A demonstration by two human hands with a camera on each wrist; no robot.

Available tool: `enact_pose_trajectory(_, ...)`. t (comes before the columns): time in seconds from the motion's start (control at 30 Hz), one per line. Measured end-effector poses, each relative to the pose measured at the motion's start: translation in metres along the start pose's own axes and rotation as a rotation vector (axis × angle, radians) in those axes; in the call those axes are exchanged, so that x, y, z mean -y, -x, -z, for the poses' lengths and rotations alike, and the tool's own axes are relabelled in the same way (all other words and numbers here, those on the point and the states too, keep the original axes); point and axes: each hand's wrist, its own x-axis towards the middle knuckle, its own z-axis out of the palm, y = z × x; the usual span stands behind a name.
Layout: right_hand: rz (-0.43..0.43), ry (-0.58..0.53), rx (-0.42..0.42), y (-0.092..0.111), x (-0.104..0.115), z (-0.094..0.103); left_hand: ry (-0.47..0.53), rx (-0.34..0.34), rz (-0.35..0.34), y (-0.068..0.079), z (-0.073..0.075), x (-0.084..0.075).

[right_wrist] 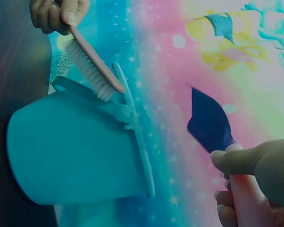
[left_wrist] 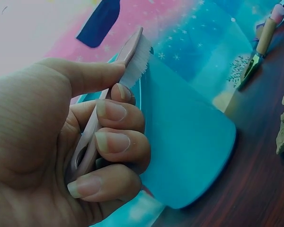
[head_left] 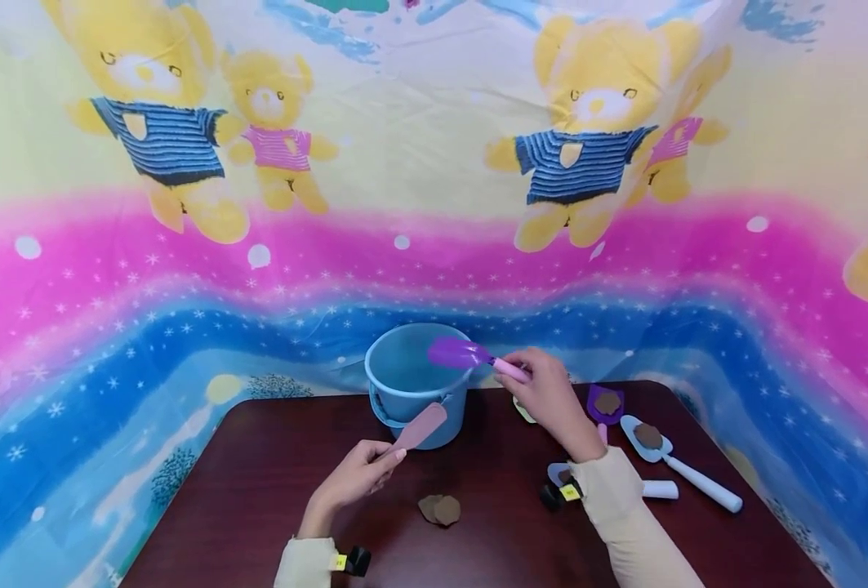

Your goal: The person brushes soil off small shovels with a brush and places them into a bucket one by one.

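My left hand [head_left: 356, 474] grips a pink brush [head_left: 422, 426] with white bristles by its handle, its head overlapping the front rim of the blue bucket [head_left: 417, 408] in the head view. In the right wrist view the brush [right_wrist: 97, 61] lies slanted beside the bucket's rim, bristles toward the bucket. My right hand [head_left: 547, 392] holds a small purple trowel [head_left: 459, 353] by its pink handle; the blade is over the bucket's mouth in the head view. The bucket stands upright at the table's back edge, its handle hanging down at the front.
Brown clumps [head_left: 441, 510] lie on the dark wooden table [head_left: 257, 490] in front of the bucket. To the right are a white-handled scoop [head_left: 701, 482] and a purple shovel [head_left: 604, 418], each with a brown clump. A cartoon-bear cloth [head_left: 404, 163] hangs behind the table.
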Motion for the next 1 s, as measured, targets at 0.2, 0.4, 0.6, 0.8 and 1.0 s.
enact_pose_trajectory(0.2, -0.024, 0.047, 0.109, -0.034, 0.009, -0.011, -0.002, 0.010, -0.002, 0.000, -0.003, 0.002)
enact_pose_trajectory(0.4, -0.021, 0.081, 0.227, -0.066, 0.011, -0.028, -0.003, 0.046, -0.017, -0.003, -0.010, 0.002)
enact_pose_trajectory(0.6, 0.006, 0.151, 0.324, -0.091, 0.011, -0.050, -0.026, 0.077, -0.019, -0.009, -0.020, 0.006)
enact_pose_trajectory(0.8, 0.035, 0.242, 0.478, -0.109, 0.015, -0.072, -0.023, 0.097, -0.007, -0.013, -0.028, 0.006)
enact_pose_trajectory(1.0, 0.082, 0.338, 0.574, -0.118, 0.018, -0.088, -0.014, 0.097, 0.001, -0.016, -0.032, 0.006)
